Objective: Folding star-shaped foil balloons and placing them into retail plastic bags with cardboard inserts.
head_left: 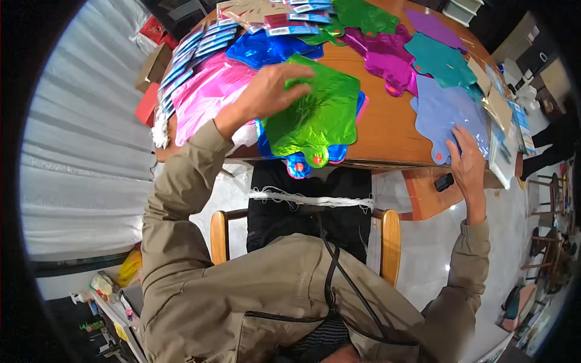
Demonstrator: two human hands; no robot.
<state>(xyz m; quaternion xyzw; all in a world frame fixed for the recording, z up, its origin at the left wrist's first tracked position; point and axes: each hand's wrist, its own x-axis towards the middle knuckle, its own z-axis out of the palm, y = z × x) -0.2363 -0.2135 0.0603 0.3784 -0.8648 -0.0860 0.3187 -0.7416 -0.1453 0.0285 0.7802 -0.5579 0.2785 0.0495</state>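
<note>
The left hand (266, 92), fingers parted, is over green foil (333, 103) at the table's (387, 130) near edge; the right hand (467, 162) touches lilac foil (439, 115), perhaps pinching, I can't tell. Both seem light, slippery: grip near tabs (318, 160).

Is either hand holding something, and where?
Nothing clearly: the left hand is open over the green sheet; the right hand touches the pale blue sheet at lower right, grip unclear.

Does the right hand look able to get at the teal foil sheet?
Probably yes: the right hand is at the pale blue sheet, and the teal foil sheet just beyond lies mostly uncovered.
</note>
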